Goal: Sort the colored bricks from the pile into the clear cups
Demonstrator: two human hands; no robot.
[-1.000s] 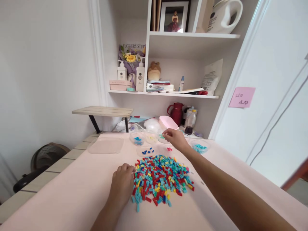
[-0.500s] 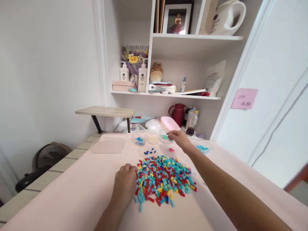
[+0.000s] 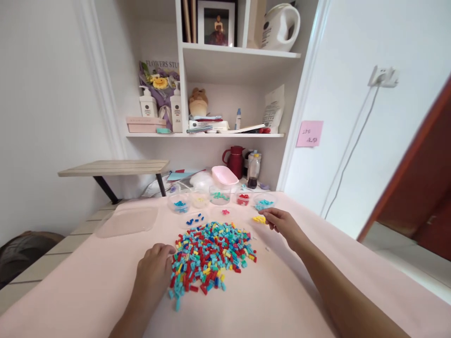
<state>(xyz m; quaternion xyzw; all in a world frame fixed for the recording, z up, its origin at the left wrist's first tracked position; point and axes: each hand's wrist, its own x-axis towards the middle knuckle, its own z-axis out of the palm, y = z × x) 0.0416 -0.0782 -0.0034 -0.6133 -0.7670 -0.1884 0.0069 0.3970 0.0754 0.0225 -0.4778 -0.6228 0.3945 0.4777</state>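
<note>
A heap of small coloured beads [image 3: 211,251], blue, red, yellow and teal, lies on the pink table cover [image 3: 88,272]. My left hand [image 3: 153,274] rests at the heap's left edge with its fingers curled, touching the beads. My right hand [image 3: 282,223] hovers to the right of the heap, fingers bent, just beside a small yellow bead cluster [image 3: 260,219]. Whether it holds a bead is hidden. Behind the heap stand clear cups with teal beads [image 3: 220,195], red beads [image 3: 243,198], light blue beads [image 3: 263,204], blue beads [image 3: 179,204] and pale yellow beads [image 3: 199,200].
A clear lid [image 3: 128,220] lies at the left of the cover. A pink bowl [image 3: 224,176], a red jug [image 3: 234,161] and a bottle [image 3: 252,170] stand at the back. A wooden riser [image 3: 112,168] and wall shelves are behind. The door frame [image 3: 405,164] is at right.
My right hand has drawn back from the teal bead cup and moved right, to the yellow cluster. The camera has turned right. My left hand has stayed at the heap's edge.
</note>
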